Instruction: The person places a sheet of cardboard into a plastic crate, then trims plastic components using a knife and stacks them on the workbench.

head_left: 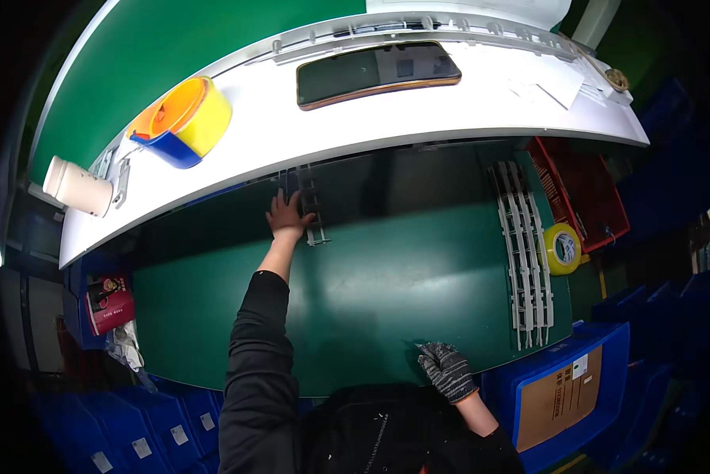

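Black clothing (339,434) fills the space closest to the camera, between the person's two arms. From it the left sleeve (260,347) runs up and away, the arm almost straight, with a bare wrist leading to the left grip (292,213). That grip lies palm down, fingers fanned wide and pointing away from the body, thumb out to the right. It is not closed around anything; its thumb side overlaps a slotted strip (308,189), which lies just right of the fingers on the green tabletop (386,300). Whether the fingers press on it cannot be told.

Nearer the body, well to the right of the left grip, the right grip (434,355) wears a grey striped glove (450,375). Its forearm is short in view and angled up and left, with the fingers together, partly bent, low over the near edge. I cannot tell whether the fingertips have hold of anything. Beyond it to the right lie long grey strips (521,245) side by side, with a yellow tape roll (552,237) just beside them. A blue bin (617,371) holding cardboard (556,403) sits right of this glove.
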A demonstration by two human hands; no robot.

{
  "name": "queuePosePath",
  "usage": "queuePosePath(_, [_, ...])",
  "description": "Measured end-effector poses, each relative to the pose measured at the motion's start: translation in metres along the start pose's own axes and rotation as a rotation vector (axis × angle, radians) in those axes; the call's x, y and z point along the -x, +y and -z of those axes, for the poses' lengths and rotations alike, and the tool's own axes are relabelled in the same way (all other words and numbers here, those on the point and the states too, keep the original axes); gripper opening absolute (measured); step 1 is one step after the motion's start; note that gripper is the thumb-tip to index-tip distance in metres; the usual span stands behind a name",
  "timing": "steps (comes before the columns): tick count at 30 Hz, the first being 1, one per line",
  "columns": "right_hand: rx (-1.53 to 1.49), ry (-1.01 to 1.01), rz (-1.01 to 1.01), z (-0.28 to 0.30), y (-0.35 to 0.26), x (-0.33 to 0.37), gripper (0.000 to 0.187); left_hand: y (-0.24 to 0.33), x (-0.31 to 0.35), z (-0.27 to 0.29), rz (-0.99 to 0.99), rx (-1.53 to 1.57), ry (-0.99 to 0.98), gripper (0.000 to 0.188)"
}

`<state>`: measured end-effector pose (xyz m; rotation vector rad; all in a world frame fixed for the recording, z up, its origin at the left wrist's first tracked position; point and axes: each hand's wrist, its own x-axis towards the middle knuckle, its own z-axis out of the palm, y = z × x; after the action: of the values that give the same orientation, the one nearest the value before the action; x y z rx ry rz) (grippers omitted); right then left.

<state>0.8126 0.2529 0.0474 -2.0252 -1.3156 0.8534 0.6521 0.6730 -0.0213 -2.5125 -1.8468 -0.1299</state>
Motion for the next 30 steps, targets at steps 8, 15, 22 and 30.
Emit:
queuePosePath(8, [0.015,-0.208,0.126,-0.062,-0.068,0.008,0.031,-0.052,0.135,0.0,-0.24,0.472,-0.096,0.065])
queuePosePath(15, [-0.094,-0.142,0.062,-0.105,-0.069,0.031,0.028,-0.052,0.299,0.023,-0.116,0.681,-0.197,0.046])
queuePosePath(22, [-0.118,-0.19,0.015,-0.122,-0.038,0.056,0.027,-0.027,0.304,0.007,0.025,0.421,-0.24,0.061])
queuePosePath(30, [-0.566,-0.235,-0.188,-0.105,-0.017,0.096,0.014,-0.009,0.293,-0.001,0.197,0.388,-0.295,0.02])
